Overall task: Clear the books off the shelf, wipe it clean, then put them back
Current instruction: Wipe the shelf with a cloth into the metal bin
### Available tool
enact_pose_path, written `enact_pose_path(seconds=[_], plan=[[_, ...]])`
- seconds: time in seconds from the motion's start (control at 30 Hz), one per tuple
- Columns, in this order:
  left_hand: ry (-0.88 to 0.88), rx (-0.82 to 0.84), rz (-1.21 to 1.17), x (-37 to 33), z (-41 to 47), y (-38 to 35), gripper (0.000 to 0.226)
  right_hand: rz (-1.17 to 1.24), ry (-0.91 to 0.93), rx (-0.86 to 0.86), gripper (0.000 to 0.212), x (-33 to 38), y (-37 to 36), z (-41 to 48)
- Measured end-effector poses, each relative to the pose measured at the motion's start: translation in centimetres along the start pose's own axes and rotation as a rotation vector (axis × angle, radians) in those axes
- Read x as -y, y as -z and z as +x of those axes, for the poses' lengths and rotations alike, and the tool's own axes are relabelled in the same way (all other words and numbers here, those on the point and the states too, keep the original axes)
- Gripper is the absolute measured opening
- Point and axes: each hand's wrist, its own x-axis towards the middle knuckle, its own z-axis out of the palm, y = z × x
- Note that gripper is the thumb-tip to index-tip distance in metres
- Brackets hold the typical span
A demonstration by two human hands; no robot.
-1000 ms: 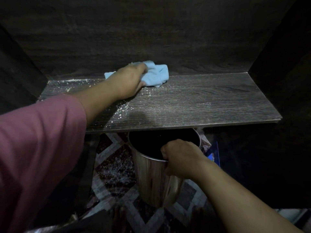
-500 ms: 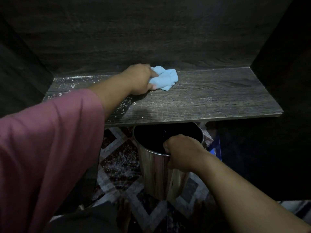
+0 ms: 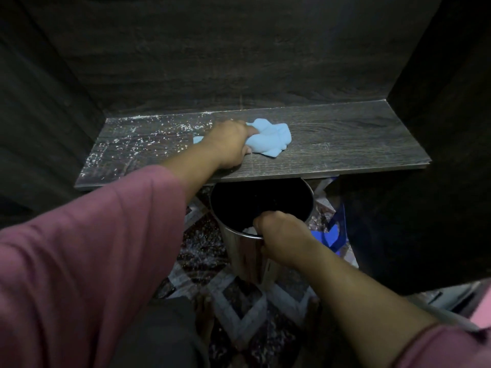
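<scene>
The left hand point(image 3: 229, 144) is curled around a bunched blue cloth point(image 3: 271, 140), pressing it onto the middle of the dark shelf point(image 3: 345, 144), with white crumbs point(image 3: 148, 139) scattered to its left. The right hand point(image 3: 283, 236) grips the near rim of a metal bin point(image 3: 249, 258) held just under the shelf's front edge.

left hand point(image 3: 228, 144) + cloth point(image 3: 268, 140) | pulled forward off back wall point(image 3: 239, 62) (now mid-depth)
</scene>
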Motion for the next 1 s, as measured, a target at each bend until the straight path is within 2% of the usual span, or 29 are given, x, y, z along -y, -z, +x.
enact_pose_path(seconds=[0.13,0.23,0.33,0.43,0.53,0.67,0.9,1.0], plan=[[0.02,0.001,-0.001,-0.8,-1.4,0.0,0.042,-0.057,-0.013,-0.04,0.028,1.4,-0.6,-1.2],[0.038,0.018,-0.044,-1.2,-2.0,0.1,0.045,-0.099,-0.01,-0.154,0.022,2.6,-0.1,-2.9],[0.058,0.026,-0.112,-1.1,-2.2,0.2,0.047,-0.078,-0.031,-0.186,0.032,3.1,-0.6,-4.3],[0.082,0.035,-0.137,-1.2,-2.4,0.3,0.047,-0.042,-0.051,-0.115,0.024,2.8,-0.4,-4.4],[0.08,0.037,-0.161,-1.4,-3.1,0.2,0.047,-0.084,-0.063,-0.072,0.032,1.4,-0.9,-2.9],[0.05,0.023,-0.197,-1.9,-4.6,0.0,0.045,-0.062,-0.057,-0.035,0.031,1.6,-1.5,-1.6],[0.133,-0.15,-0.362,-3.4,-7.5,-2.0,0.043,-0.039,-0.082,-0.036,0.032,1.3,-1.7,-0.9],[0.121,-0.132,-0.346,-3.6,-7.6,-2.2,0.042,-0.039,-0.081,-0.05,0.032,1.5,-1.5,-1.0]])
